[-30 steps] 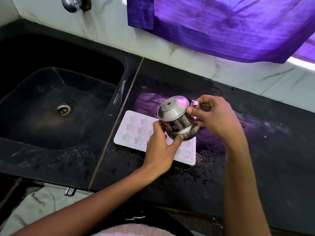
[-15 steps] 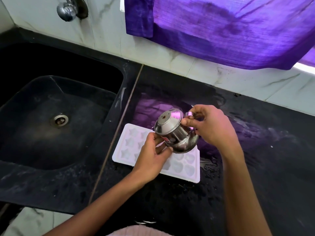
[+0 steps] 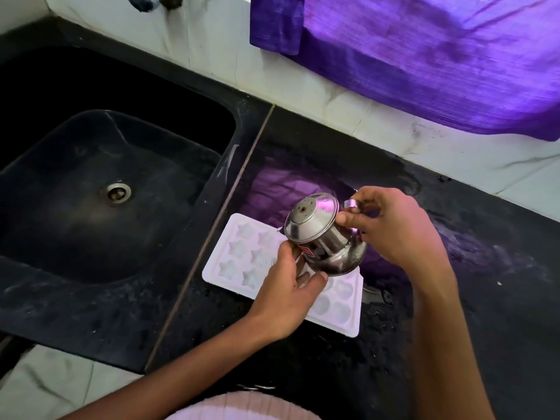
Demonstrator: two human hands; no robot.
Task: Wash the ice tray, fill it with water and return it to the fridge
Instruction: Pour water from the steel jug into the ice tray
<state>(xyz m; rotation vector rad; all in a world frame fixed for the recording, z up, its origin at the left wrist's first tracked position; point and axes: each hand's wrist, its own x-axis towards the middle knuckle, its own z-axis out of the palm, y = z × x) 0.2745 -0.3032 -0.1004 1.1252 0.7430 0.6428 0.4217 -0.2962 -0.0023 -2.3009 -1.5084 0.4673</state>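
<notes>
Head view, only one. Tray (image 3: 242,262) lies flat on the counter (image 3: 485,298), centre frame, its left short end just beside the seam to the sink (image 3: 121,183). Star cells at the left end are visible; round cells show at lower right; the middle is hidden under my hands.

Pot (image 3: 324,237), steel, lidded, is tipped toward the left over the tray's middle. Right hand (image 3: 400,228), right of centre, curls around the handle with one fingertip pressed against the lid rim. Left hand (image 3: 288,286) pinches the pot's lower front near the red label, thumb below. I cannot tell whether water is running out.

Judgement: filling step. To do it well, I would keep the tilt shallow, hold the lid down with that fingertip, and let the left hand steer the lip from cell to cell. Overfilling will slop on the carry to the fridge.

Edges and room: the counter is already wet around the tray's near edge. The sink drop lies just left, so no sliding the tray that way. Open counter runs to the right and lower right. Purple cloth (image 3: 424,62) hangs upper right, well apart.
</notes>
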